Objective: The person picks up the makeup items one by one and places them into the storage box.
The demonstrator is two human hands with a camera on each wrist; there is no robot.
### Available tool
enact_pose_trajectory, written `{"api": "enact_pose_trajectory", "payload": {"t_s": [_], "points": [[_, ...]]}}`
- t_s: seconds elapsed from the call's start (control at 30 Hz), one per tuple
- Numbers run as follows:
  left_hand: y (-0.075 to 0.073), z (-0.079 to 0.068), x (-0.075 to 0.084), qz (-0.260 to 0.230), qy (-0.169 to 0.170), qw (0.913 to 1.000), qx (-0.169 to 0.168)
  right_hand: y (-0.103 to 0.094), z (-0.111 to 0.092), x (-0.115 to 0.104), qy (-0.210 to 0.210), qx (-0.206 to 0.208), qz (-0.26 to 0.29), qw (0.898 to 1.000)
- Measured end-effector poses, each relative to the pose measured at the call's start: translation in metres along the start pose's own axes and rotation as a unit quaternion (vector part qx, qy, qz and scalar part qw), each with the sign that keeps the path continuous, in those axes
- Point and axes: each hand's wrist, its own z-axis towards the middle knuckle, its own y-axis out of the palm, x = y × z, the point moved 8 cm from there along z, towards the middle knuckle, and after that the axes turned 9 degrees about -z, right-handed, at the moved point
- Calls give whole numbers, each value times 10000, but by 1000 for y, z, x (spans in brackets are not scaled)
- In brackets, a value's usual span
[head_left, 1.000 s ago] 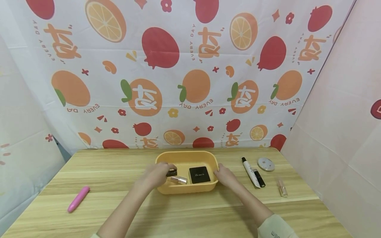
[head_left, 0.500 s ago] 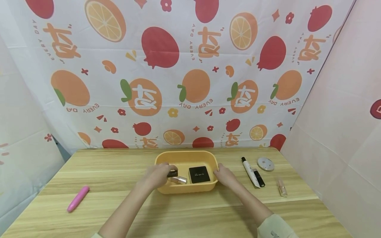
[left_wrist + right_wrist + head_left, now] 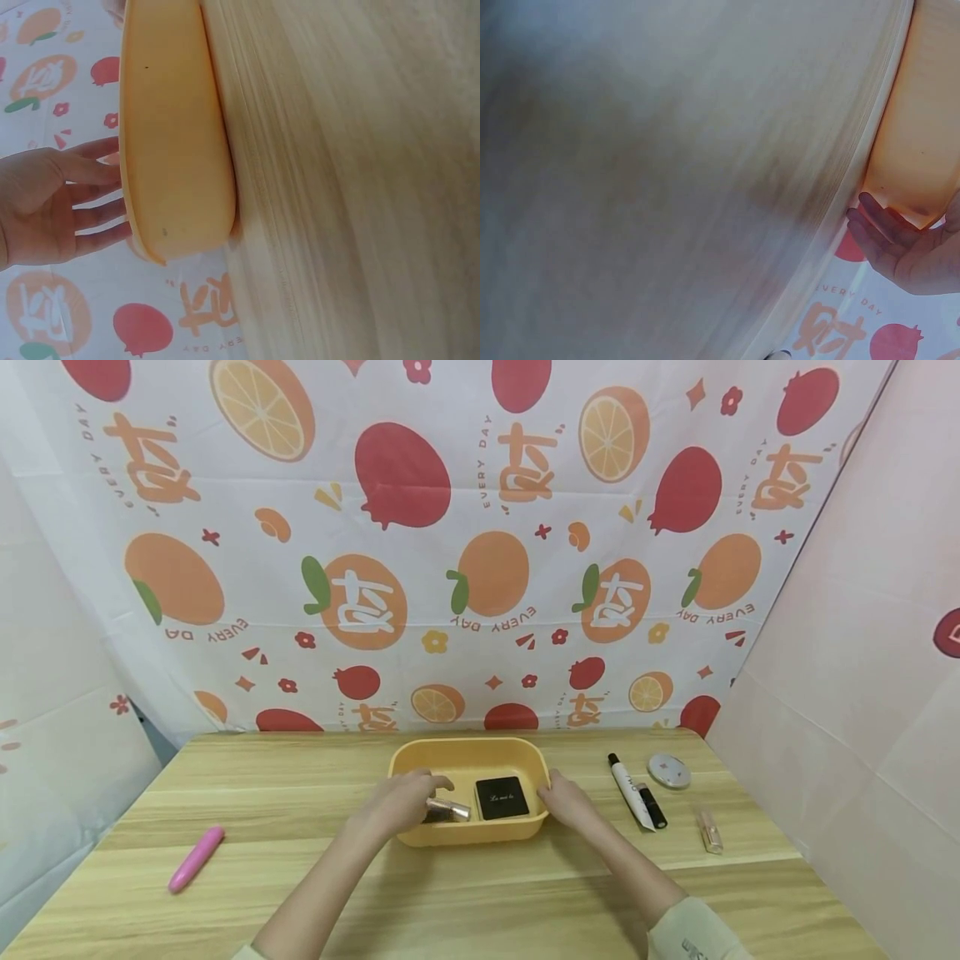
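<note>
Since half a second ago, the small dark object [image 3: 437, 812] has been leaving the raised grip of your left hand [image 3: 393, 802] and is now lying low in the yellow plastic tray [image 3: 480, 833], beside the shiny silver tube [image 3: 457, 811]. Going from the left, a bright pink, rounded cylinder [image 3: 197, 860] is resting at a slant on the pale wood-grain table [image 3: 465, 910], well apart from the tray. Your left hand is reaching over the tray's left end, its fingers loosely extended and spread, no longer clamped on the dark object; whether a fingertip is touching it, you cannot tell. In the left wrist view, those fingers are passing behind the tray's wall. Further right inside the tray, a flat black square case with pale lettering [image 3: 502, 798] is lying face up. Your right hand [image 3: 568, 802] is gripping the tray's right end, thumb at the rim and fingers against the outer wall. Beyond it, a slim white tube with a black cap [image 3: 632, 793] is lying diagonally, with a short black cylinder [image 3: 652, 807] just beside its lower end. Next, a round silvery disc [image 3: 669, 771] is lying behind them, and a small clear-and-pink tube [image 3: 709, 832] is resting farthest right, nearer you.
</note>
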Motion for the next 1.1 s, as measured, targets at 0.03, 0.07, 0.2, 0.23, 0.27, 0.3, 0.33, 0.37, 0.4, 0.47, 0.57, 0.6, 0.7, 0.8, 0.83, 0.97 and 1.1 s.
{"api": "enact_pose_trajectory", "payload": {"t_s": [0.03, 0.07, 0.2, 0.23, 0.27, 0.3, 0.33, 0.37, 0.4, 0.47, 0.57, 0.6, 0.7, 0.8, 0.83, 0.97, 1.1], "points": [[0, 0, 0, -7, -10, 10000, -2, 0, 0, 0, 20, -10, 0, 10000], [0, 1, 0, -8, -22, 10000, 3, 0, 0, 0, 23, -13, -9, 10000], [0, 2, -1, -34, -34, 10000, 3, 0, 0, 0, 42, -23, -21, 10000], [0, 2, -1, -56, -37, 10000, 0, 0, 0, 0, 31, -25, -22, 10000], [0, 2, -2, -80, -38, 10000, -2, 0, 0, 0, 36, -26, -24, 10000], [0, 1, -2, -109, -37, 9999, -1, 1, 0, 1, 46, -25, -23, 10000], [-1, 1, -2, -109, -35, 9999, 10, 1, 0, 1, 57, -27, -22, 10000], [-1, 0, -2, -108, -33, 9999, 20, 1, 0, 1, 51, -24, -26, 10000], [-2, 0, -2, -105, -33, 9999, 12, 1, 0, 1, 36, -17, -32, 10000], [-2, -1, -3, -99, -10, 10000, 7, 1, 0, 1, 24, -11, -28, 10000], [-3, -1, -5, -112, -19, 9999, -14, 1, 0, 1, 6, -14, -20, 10000], [-3, -1, -6, -134, -21, 9999, -26, 1, 0, 0, -15, -9, -22, 10000], [-6, -1, -10, -232, -47, 9997, -26, 1, 0, 0, 12, -11, -20, 10000], [-9, -3, -13, -299, -102, 9995, -33, 0, -1, -1, 14, -12, -21, 10000], [-11, -4, -14, -321, -123, 9994, -27, 1, -1, 0, 37, -19, -15, 10000], [-14, -6, -18, -418, -220, 9989, -11, 1, -2, 0, 47, -43, 22, 10000], [-16, -7, -20, -425, -239, 9988, 26, 1, -1, 0, 41, -46, 33, 10000]]}}
